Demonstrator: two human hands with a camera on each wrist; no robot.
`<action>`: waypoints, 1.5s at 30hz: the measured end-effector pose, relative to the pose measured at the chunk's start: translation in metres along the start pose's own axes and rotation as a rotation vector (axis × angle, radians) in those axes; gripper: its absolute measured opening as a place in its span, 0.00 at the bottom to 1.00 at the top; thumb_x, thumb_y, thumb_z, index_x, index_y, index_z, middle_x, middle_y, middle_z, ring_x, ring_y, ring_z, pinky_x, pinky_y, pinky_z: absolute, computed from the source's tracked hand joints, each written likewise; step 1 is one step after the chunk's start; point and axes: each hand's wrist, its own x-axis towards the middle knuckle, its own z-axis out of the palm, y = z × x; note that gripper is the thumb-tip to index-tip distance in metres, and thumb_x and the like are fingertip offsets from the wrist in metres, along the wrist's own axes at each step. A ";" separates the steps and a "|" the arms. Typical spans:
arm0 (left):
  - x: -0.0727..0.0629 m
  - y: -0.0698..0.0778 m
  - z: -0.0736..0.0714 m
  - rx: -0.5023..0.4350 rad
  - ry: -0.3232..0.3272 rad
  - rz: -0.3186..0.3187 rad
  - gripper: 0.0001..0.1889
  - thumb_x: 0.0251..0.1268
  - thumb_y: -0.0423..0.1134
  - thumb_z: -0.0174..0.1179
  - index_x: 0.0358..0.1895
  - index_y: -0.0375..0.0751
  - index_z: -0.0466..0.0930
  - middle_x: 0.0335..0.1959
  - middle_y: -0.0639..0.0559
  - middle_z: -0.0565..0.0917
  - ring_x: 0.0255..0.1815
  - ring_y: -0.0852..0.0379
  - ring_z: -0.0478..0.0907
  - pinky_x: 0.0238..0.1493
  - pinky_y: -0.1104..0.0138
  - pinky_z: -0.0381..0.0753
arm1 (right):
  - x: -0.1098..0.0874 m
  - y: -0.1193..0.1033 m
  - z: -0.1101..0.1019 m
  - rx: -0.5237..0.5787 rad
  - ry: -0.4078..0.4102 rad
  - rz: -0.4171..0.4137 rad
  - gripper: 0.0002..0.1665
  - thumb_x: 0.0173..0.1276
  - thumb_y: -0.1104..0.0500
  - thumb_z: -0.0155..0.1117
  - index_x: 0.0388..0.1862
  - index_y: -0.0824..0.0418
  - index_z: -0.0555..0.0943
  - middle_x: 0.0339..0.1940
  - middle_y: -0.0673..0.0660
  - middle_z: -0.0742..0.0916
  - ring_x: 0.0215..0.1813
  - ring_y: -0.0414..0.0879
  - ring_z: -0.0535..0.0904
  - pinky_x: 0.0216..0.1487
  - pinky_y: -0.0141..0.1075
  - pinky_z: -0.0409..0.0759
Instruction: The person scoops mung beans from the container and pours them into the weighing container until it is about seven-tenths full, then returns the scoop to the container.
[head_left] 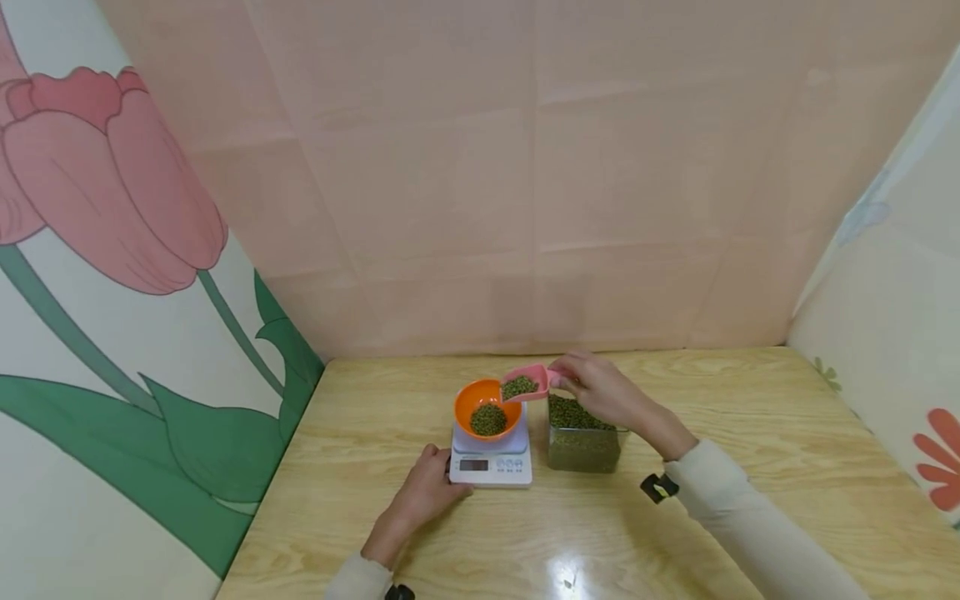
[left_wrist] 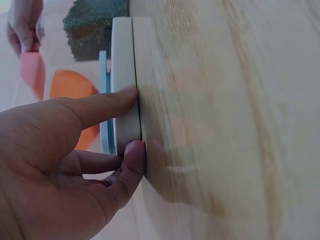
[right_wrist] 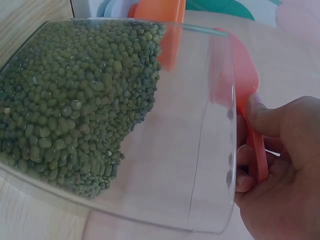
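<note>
A white kitchen scale stands on the table, bearing an orange bowl with a small heap of green mung beans in it. My left hand holds the scale by its front left corner, thumb along the front edge and fingers at the side. Over the bowl's right rim my right hand grips a pink scoop by its handle. Mung beans lie in the scoop. Right of the scale sits a clear container of mung beans, below my right hand.
The wood-grain table reaches back to a pink-covered wall. A panel with a large painted tulip borders the left side, and another with a red flower the right.
</note>
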 end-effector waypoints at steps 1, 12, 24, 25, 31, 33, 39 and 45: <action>0.000 0.001 0.000 -0.003 -0.001 0.000 0.30 0.58 0.40 0.80 0.62 0.29 0.82 0.45 0.46 0.78 0.43 0.55 0.71 0.48 0.63 0.76 | 0.000 0.000 0.000 -0.003 0.001 -0.006 0.09 0.77 0.63 0.67 0.52 0.64 0.88 0.44 0.56 0.89 0.46 0.49 0.86 0.50 0.49 0.85; 0.000 0.000 0.000 -0.006 -0.003 -0.003 0.30 0.59 0.40 0.80 0.63 0.29 0.82 0.46 0.46 0.77 0.43 0.55 0.71 0.48 0.63 0.77 | 0.004 0.001 0.008 -0.040 0.002 -0.050 0.11 0.76 0.62 0.68 0.52 0.65 0.88 0.42 0.55 0.89 0.45 0.49 0.85 0.50 0.49 0.86; 0.000 -0.001 0.000 -0.012 -0.002 0.007 0.30 0.59 0.39 0.79 0.62 0.29 0.83 0.45 0.46 0.78 0.43 0.55 0.70 0.47 0.64 0.76 | 0.006 -0.001 0.009 -0.058 -0.034 -0.036 0.12 0.77 0.61 0.67 0.54 0.65 0.87 0.45 0.56 0.89 0.49 0.51 0.85 0.54 0.51 0.85; 0.000 -0.001 0.000 -0.014 -0.003 0.007 0.30 0.59 0.39 0.79 0.63 0.29 0.83 0.45 0.46 0.78 0.43 0.55 0.70 0.47 0.64 0.76 | 0.006 -0.002 0.009 -0.059 -0.035 -0.034 0.12 0.77 0.61 0.67 0.54 0.65 0.87 0.45 0.57 0.89 0.49 0.51 0.85 0.54 0.50 0.85; -0.001 -0.001 0.001 -0.015 -0.004 0.007 0.30 0.59 0.39 0.79 0.63 0.30 0.83 0.45 0.47 0.77 0.43 0.55 0.70 0.47 0.65 0.75 | 0.008 -0.004 0.008 -0.065 -0.057 -0.013 0.13 0.79 0.59 0.65 0.56 0.64 0.87 0.48 0.57 0.89 0.51 0.52 0.86 0.56 0.51 0.85; 0.000 -0.001 0.001 -0.016 -0.002 0.012 0.29 0.59 0.39 0.79 0.63 0.30 0.83 0.45 0.46 0.78 0.43 0.55 0.70 0.47 0.64 0.75 | 0.008 -0.005 0.007 -0.067 -0.064 -0.007 0.13 0.80 0.59 0.65 0.56 0.64 0.87 0.49 0.57 0.89 0.52 0.53 0.86 0.57 0.52 0.85; 0.000 -0.001 0.001 -0.012 0.000 0.020 0.29 0.58 0.39 0.80 0.62 0.30 0.83 0.45 0.46 0.78 0.43 0.55 0.70 0.47 0.64 0.75 | 0.009 -0.007 0.006 -0.074 -0.079 0.002 0.13 0.79 0.60 0.65 0.56 0.64 0.87 0.49 0.58 0.89 0.53 0.54 0.86 0.57 0.52 0.85; 0.000 -0.003 0.002 -0.003 -0.002 0.020 0.29 0.59 0.39 0.79 0.62 0.31 0.83 0.44 0.48 0.77 0.43 0.55 0.69 0.46 0.65 0.75 | 0.010 -0.008 0.007 -0.074 -0.095 0.009 0.13 0.80 0.59 0.64 0.57 0.63 0.87 0.49 0.56 0.88 0.53 0.52 0.85 0.56 0.51 0.85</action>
